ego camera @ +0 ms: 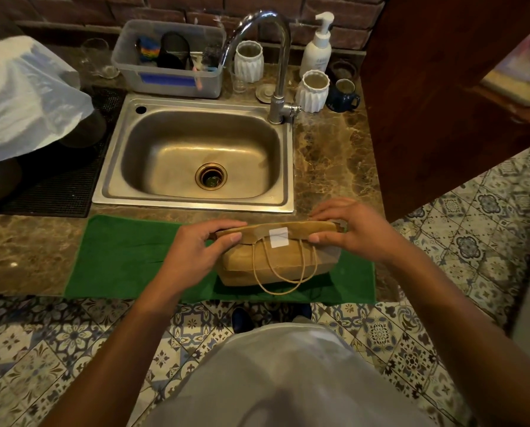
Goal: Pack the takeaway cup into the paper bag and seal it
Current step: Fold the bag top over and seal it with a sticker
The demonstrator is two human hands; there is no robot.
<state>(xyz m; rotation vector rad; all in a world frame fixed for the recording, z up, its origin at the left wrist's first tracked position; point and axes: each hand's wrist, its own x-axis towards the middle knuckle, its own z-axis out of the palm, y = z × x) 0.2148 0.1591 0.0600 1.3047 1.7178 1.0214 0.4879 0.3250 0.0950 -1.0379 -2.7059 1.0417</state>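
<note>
A brown paper bag (276, 266) stands on a green towel (125, 257) at the counter's front edge. Its top is folded over toward me, and a white square sticker (279, 237) sits across the fold at the middle. Twine handles hang down the bag's front. My left hand (202, 248) pinches the folded top at its left end. My right hand (349, 232) pinches the right end, thumb in front and fingers behind. The takeaway cup is not visible; I cannot see inside the bag.
A steel sink (196, 158) with a tall tap (276, 66) lies just behind the towel. Behind it are a plastic tub (171, 57), white ribbed cups (313, 90), a soap pump (317, 47) and a mug (343, 95). A white plastic sheet (20, 97) covers something at left. A wooden panel (436, 97) rises at right.
</note>
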